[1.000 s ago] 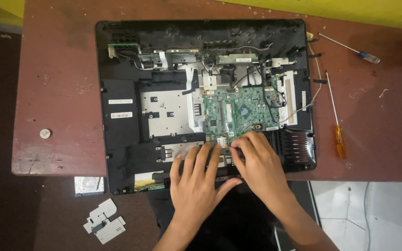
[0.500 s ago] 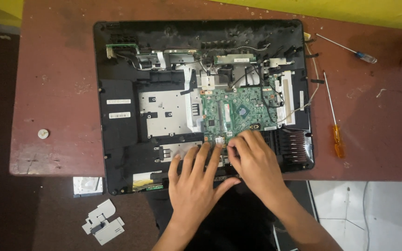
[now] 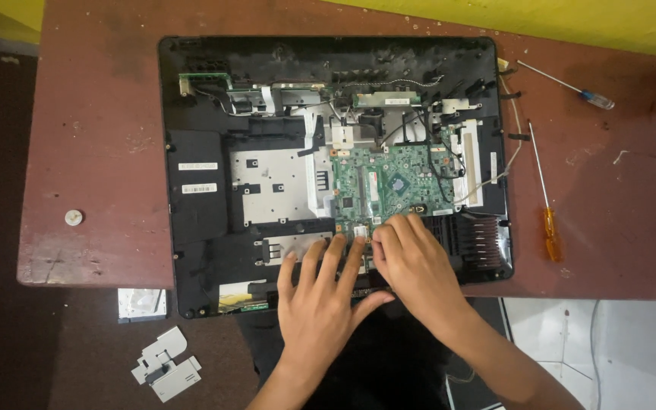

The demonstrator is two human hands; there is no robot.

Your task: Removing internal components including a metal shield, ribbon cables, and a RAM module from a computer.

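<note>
Both the left hand (image 3: 326, 292), fingers spread flat, and the right hand (image 3: 411, 262), fingers curled, press the green motherboard's (image 3: 389, 182) lower edge; thin, brittle, best gripped by its edges.

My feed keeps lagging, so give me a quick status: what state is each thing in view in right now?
Computer chassis: opened, back cover off, lying flat on the table.
Green circuit board: exposed, seated in the chassis.
Left hand: fingers spread, pressing on the chassis lower edge.
Right hand: fingers at the board's lower edge.
Orange-handled screwdriver: lying unused.
Blue-handled screwdriver: lying unused.
</note>
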